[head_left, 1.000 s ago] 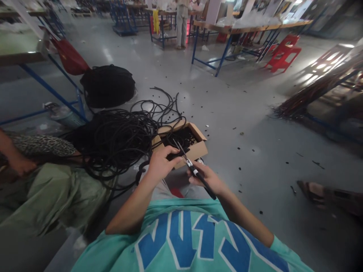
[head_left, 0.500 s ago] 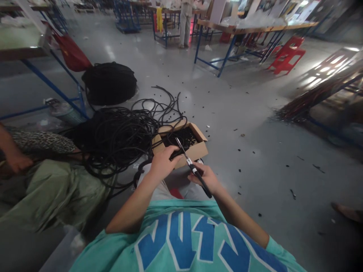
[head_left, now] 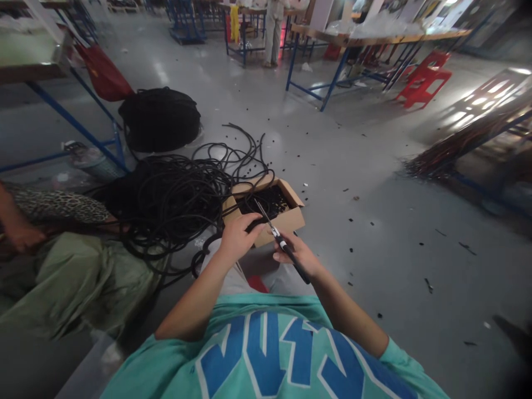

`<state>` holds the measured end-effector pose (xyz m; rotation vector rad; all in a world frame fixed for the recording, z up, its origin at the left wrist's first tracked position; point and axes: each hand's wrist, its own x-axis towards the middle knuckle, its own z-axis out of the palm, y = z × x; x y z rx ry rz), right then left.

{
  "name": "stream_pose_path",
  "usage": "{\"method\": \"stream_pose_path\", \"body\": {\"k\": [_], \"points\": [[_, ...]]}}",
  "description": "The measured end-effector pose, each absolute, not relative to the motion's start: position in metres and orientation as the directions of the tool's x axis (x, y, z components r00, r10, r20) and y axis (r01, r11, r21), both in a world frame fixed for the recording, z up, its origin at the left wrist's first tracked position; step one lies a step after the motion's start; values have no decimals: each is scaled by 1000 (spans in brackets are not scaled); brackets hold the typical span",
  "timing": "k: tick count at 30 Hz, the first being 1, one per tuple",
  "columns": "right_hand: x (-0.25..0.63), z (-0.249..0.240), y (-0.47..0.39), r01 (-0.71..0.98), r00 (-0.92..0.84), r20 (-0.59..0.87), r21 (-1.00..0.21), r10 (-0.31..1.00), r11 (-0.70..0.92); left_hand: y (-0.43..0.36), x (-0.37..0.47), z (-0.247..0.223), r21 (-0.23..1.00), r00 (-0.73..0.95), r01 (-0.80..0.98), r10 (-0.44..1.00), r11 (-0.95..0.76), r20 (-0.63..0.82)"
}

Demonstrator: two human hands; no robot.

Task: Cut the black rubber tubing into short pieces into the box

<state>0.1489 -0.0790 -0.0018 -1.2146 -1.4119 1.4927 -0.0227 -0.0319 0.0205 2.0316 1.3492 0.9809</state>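
My right hand is wrapped round the black handles of a pair of scissors, whose blades point up and left over an open cardboard box. Small black pieces fill much of the box. At the box's near left edge my left hand is closed, thumb and fingers together on a black cord; the blades lie close beside its fingertips. A large tangle of black cord spreads on the floor left of the box, some strands reaching over it.
A black bundle sits behind the tangle. At the left is a seated person's hand and green cloth. Black scraps dot the floor. Tables, a red stool and a rack stand farther off.
The scissors and my right hand have shifted slightly up and left. My left hand stays at the box's edge, still closed. The dark shape at the far right edge has changed position.
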Motion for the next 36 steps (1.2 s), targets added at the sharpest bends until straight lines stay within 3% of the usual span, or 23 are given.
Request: {"method": "stream_pose_path", "body": {"k": [12,19,24,28,36], "points": [[143,-16,-70,188,-135,-189,-969,973,-162,-10,-23,7,851,207,473,968,-226,142],[147,-22,-60,144,-199,-233,-968,952,-207,1,-24,2,851,219,485,970,-203,106],[150,-22,-43,87,-266,-174,-984,948,-156,9,-20,0,965,271,261,961,-16,-58],[150,-20,-29,114,-233,-171,-982,957,-148,21,-15,-3,994,270,47,957,99,-108],[152,-41,3,120,-129,-269,-960,955,-254,64,-4,-34,980,316,-104,940,171,-130]]}}
